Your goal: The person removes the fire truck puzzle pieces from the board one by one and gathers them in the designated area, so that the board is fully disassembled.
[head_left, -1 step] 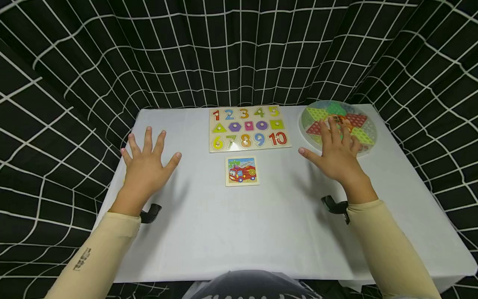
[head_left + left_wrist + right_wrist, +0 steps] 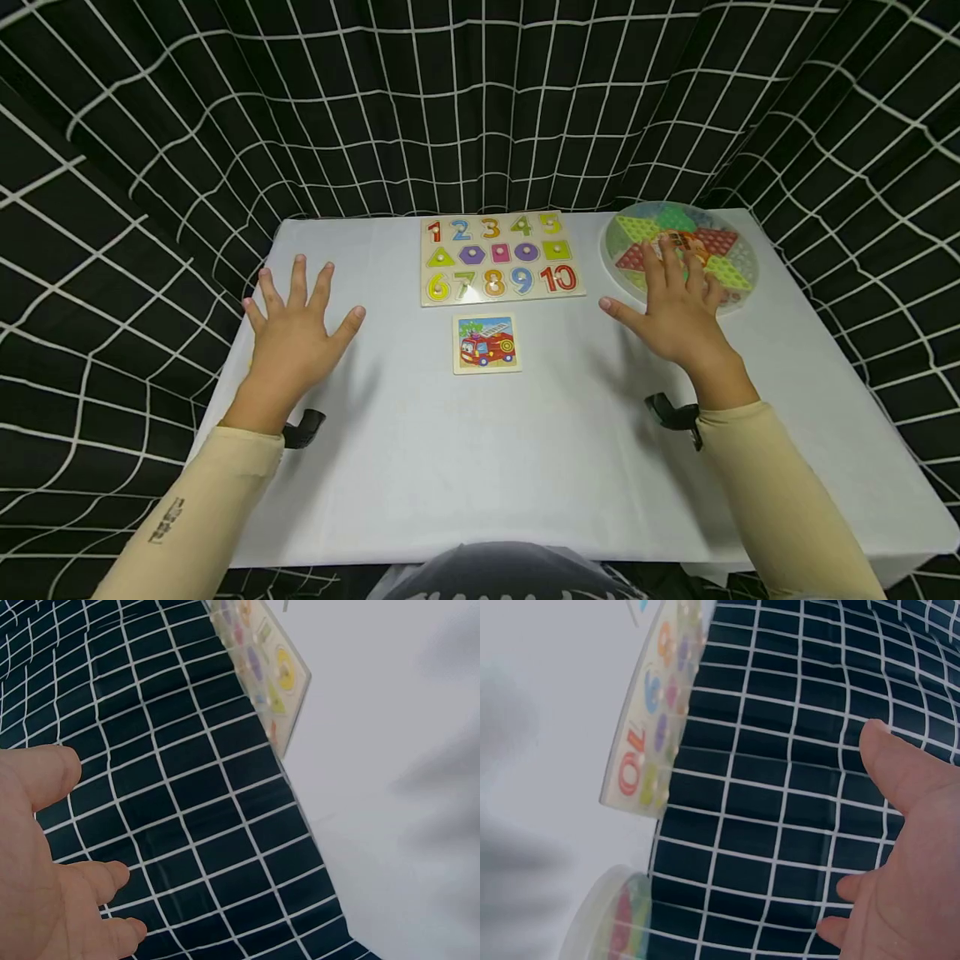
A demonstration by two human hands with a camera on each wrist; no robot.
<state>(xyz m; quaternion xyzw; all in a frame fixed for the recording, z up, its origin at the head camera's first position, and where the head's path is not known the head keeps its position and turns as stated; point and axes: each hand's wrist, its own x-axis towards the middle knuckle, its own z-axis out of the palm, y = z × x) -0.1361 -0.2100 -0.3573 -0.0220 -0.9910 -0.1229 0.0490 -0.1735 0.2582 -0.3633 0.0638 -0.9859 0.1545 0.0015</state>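
Observation:
My left hand [image 2: 294, 350] is held above the left part of the table, its fingers spread and nothing in its grasp. On the other side my right hand [image 2: 678, 325], also empty with fingers apart, partly covers the round board [image 2: 633, 229] with coloured star points under a clear cover. Between the hands lies a small square picture puzzle [image 2: 487, 354] of a red fire engine. Behind it sits a wooden number puzzle board [image 2: 502, 258] with numerals and shapes set in it. Both wrist views show spread fingers, with the number board's edge [image 2: 613, 791] nearby.
A white cloth covers the table [image 2: 480, 467]. Dark curtain [image 2: 465, 108] with white grid lines hangs close behind it and along both sides. Something small and yellow [image 2: 250, 362] shows beside the left wrist, mostly hidden. Dark wrist mounts [image 2: 303, 429] stick out from both wrists.

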